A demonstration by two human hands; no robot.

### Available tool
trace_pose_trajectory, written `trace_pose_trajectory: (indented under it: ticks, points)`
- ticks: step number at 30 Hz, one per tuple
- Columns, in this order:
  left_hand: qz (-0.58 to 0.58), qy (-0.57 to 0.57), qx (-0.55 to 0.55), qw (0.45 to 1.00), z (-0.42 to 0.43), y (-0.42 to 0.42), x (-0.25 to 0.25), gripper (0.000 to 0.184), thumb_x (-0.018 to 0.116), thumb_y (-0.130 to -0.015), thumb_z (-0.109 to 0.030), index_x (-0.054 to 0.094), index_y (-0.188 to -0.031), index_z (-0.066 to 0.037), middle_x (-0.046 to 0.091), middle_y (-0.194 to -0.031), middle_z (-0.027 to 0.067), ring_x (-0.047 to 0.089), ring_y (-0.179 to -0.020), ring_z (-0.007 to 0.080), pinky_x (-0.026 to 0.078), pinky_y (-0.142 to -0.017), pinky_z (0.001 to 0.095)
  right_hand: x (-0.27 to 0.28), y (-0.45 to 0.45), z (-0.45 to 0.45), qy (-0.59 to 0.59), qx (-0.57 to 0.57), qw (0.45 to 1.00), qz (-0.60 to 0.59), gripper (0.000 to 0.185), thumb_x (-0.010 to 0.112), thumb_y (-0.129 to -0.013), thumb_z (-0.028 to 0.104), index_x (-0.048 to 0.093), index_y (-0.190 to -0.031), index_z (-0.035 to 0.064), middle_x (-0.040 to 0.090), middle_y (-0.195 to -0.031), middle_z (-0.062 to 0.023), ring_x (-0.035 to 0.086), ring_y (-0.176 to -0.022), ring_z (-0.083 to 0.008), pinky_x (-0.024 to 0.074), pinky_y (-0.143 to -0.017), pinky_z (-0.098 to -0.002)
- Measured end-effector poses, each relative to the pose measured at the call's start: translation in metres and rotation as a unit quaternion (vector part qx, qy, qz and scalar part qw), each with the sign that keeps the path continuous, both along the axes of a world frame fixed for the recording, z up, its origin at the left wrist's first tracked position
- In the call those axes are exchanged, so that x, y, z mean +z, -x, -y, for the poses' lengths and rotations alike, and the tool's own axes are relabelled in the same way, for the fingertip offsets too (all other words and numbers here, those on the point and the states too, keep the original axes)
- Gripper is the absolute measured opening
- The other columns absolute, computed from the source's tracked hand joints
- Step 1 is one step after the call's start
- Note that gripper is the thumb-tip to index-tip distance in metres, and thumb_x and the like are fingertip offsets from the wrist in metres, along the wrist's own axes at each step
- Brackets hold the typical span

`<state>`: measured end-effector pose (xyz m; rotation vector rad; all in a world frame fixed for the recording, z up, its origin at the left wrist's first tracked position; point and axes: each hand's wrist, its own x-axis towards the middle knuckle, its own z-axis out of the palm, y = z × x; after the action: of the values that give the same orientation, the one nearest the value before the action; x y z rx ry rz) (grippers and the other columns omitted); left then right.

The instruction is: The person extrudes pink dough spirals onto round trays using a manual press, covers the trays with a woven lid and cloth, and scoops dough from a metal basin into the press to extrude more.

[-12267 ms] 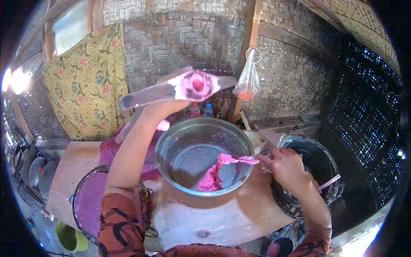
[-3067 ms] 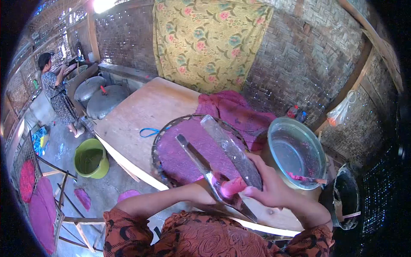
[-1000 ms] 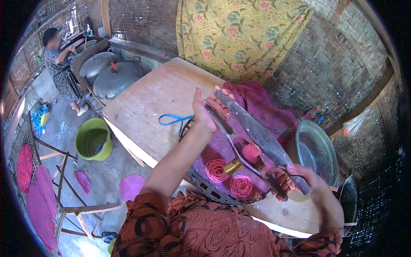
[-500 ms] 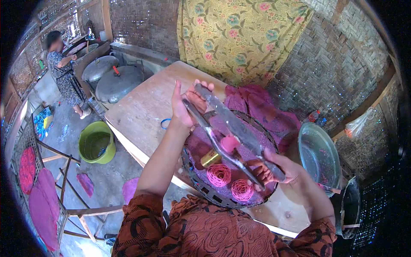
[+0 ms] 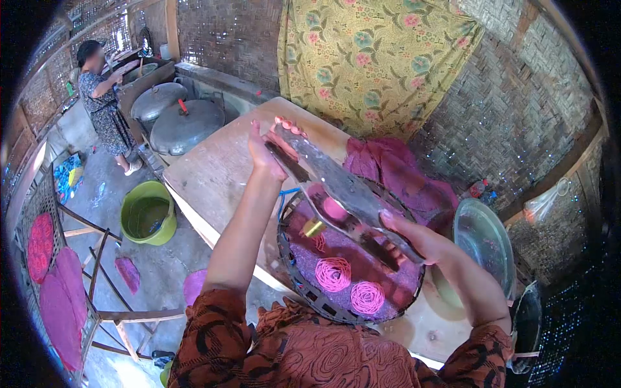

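My left hand (image 5: 268,155) is at the far end of a hand press (image 5: 352,187) made of two dark, worn bars, its fingers round the bar ends. At the near end, my right hand (image 5: 417,239) is closed on the bars, thumb on top and fingers underneath. Between the bars sits a plug of pink dough (image 5: 334,208), with a gold-coloured cylinder (image 5: 314,227) below it. Some pink strands (image 5: 319,242) hang beneath the cylinder. Under the press, two coiled nests of pink strands (image 5: 333,275) lie on a purple-lined round tray (image 5: 301,271).
The tray stands on a wooden table (image 5: 213,168), beside a magenta cloth (image 5: 401,168). A translucent basin (image 5: 482,239) is at right. On the floor at left are a green bucket (image 5: 149,213) and a wooden frame (image 5: 139,317). Large lidded pots (image 5: 187,126) stand near another person (image 5: 107,110).
The two bars have come closer together, and the press has shifted slightly left at its far end. Pink strands now show below the gold cylinder. The view has shifted a little.
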<state>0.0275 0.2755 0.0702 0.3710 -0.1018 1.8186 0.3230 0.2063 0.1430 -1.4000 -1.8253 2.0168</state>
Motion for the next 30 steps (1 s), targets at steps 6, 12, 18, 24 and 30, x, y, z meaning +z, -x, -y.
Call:
trace_pose_trajectory:
  ticks: [6, 12, 18, 24, 30]
  points:
    - [0.011, 0.026, 0.038, 0.999, -0.005, -0.018, 0.002, 0.041, 0.028, -0.091, -0.047, 0.044, -0.08, -0.011, 0.045, -0.072, 0.0049, 0.047, -0.07, 0.021, 0.04, -0.073, 0.0363, 0.018, -0.011, -0.009, -0.04, 0.007, 0.999, 0.026, 0.054, 0.044, -0.087, 0.057, 0.06, -0.11, 0.0106, 0.06, -0.07, -0.0058, 0.057, -0.055, -0.0135, 0.0445, -0.047, -0.0256]
    - [-0.023, 0.016, 0.029, 0.999, -0.002, 0.005, 0.009, 0.043, 0.028, -0.091, -0.049, 0.044, -0.077, -0.012, 0.045, -0.07, 0.0038, 0.047, -0.068, 0.0206, 0.041, -0.07, 0.036, -0.014, -0.003, -0.013, -0.074, 0.012, 0.997, -0.015, 0.058, 0.048, -0.086, 0.056, 0.062, -0.1, 0.0012, 0.061, -0.068, -0.006, 0.056, -0.054, -0.0133, 0.0432, -0.046, -0.0249]
    - [0.042, 0.054, 0.015, 0.998, 0.02, -0.019, -0.001, 0.042, 0.027, -0.091, -0.047, 0.045, -0.079, -0.011, 0.044, -0.069, 0.0053, 0.046, -0.067, 0.0226, 0.04, -0.07, 0.0368, 0.011, -0.015, -0.008, -0.04, 0.02, 0.999, 0.025, 0.054, 0.049, -0.087, 0.054, 0.064, -0.103, 0.0044, 0.062, -0.068, -0.0067, 0.058, -0.054, -0.0134, 0.0445, -0.046, -0.0254]
    - [0.022, 0.05, 0.024, 0.998, -0.01, -0.007, -0.018, 0.043, 0.027, -0.091, -0.048, 0.042, -0.075, -0.011, 0.043, -0.067, 0.005, 0.044, -0.063, 0.0214, 0.039, -0.067, 0.0375, -0.029, -0.008, -0.029, -0.029, 0.021, 0.999, -0.015, 0.057, 0.051, -0.086, 0.054, 0.062, -0.089, -0.0016, 0.06, -0.063, -0.0104, 0.057, -0.049, -0.0161, 0.0445, -0.043, -0.0288]
    - [-0.027, -0.002, 0.003, 1.0, -0.003, 0.032, -0.044, 0.047, 0.03, -0.09, -0.054, 0.047, -0.078, -0.011, 0.047, -0.069, 0.0035, 0.048, -0.066, 0.0213, 0.042, -0.071, 0.0377, -0.055, 0.019, -0.028, -0.002, 0.067, 0.997, -0.028, 0.056, 0.044, -0.089, 0.054, 0.063, -0.095, 0.002, 0.06, -0.063, -0.0081, 0.056, -0.048, -0.0157, 0.0447, -0.044, -0.027]
